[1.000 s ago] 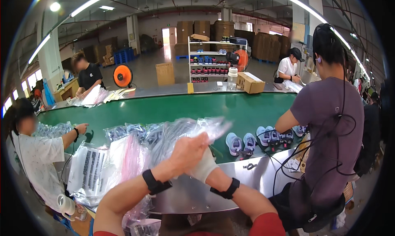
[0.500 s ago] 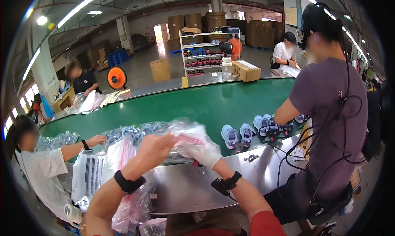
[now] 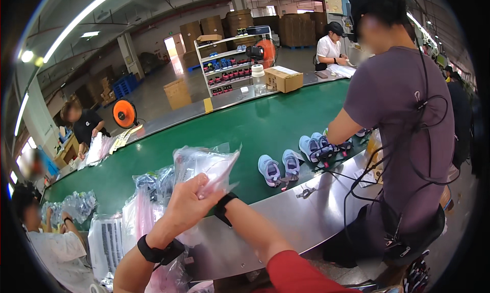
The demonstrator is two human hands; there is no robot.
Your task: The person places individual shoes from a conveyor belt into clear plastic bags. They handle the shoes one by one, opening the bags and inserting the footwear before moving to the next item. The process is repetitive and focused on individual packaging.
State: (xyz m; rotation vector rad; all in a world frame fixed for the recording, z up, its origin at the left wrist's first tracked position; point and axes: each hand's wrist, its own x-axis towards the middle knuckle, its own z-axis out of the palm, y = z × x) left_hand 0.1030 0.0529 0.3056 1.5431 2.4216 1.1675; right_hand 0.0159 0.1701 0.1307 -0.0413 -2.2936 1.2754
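Observation:
My left hand (image 3: 188, 203) is closed on a clear plastic bag (image 3: 204, 162) with faint print, held up over the near edge of the green belt. Behind it my right forearm (image 3: 258, 229) crosses in, a black band on its wrist. The left hand and the bag hide the right hand's fingers. Below and to the left, a pile of flat clear bags (image 3: 130, 216), some with pink edges, lies on the metal ledge. Several clear-wrapped bundles (image 3: 148, 183) rest on the belt beside it.
Light-blue shoes (image 3: 269, 169) stand in a row on the green belt (image 3: 245, 124). A co-worker in a purple shirt (image 3: 403, 109) reaches over them at right, cables hanging behind. Another person (image 3: 56, 242) handles wrapped bundles at left. A metal ledge (image 3: 240, 242) edges the belt.
The bag has moved slightly left and stands more upright. My right hand, gloved in white and visible before, has gone behind my left hand. The left co-worker's arm has drawn back.

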